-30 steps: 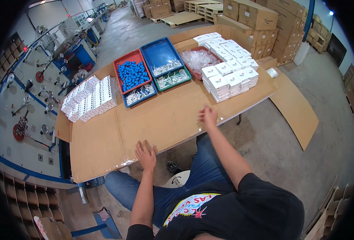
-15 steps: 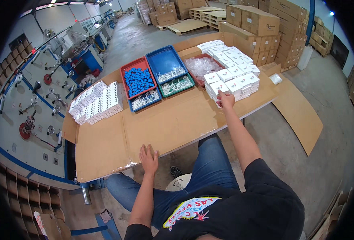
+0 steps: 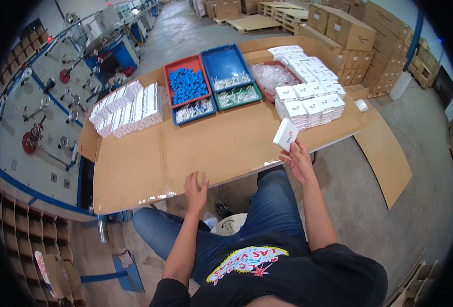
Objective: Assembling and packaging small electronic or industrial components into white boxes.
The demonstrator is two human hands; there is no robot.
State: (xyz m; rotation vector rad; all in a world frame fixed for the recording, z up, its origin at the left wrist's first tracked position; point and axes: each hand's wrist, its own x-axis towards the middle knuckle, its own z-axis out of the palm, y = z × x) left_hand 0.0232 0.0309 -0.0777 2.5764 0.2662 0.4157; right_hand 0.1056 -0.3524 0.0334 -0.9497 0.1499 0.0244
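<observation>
I am looking down over a cardboard-covered table (image 3: 201,153) that is filling most of the view, with the factory floor and stacked brown cartons (image 3: 354,30) lying beyond it. Across the far side, a block of white boxes (image 3: 126,107) is sitting at the left, then a red tray of blue parts (image 3: 188,84), a blue tray (image 3: 226,64) with pale small parts, a green tray (image 3: 236,97) in front of it, and a red tray of clear bags (image 3: 272,77). At the right a stack of small white boxes (image 3: 311,100) is standing in rows. A second ago my right hand (image 3: 299,162) was stretching out to that stack; now it is pulling back toward the near edge, fingers closed round one small white box (image 3: 286,134), which it is holding tilted above the table just in front of the stack. So one box is coming off the pile and heading toward me. My left hand (image 3: 196,185) is staying at the near table edge, fingers spread and resting open on the cardboard, holding nothing.
</observation>
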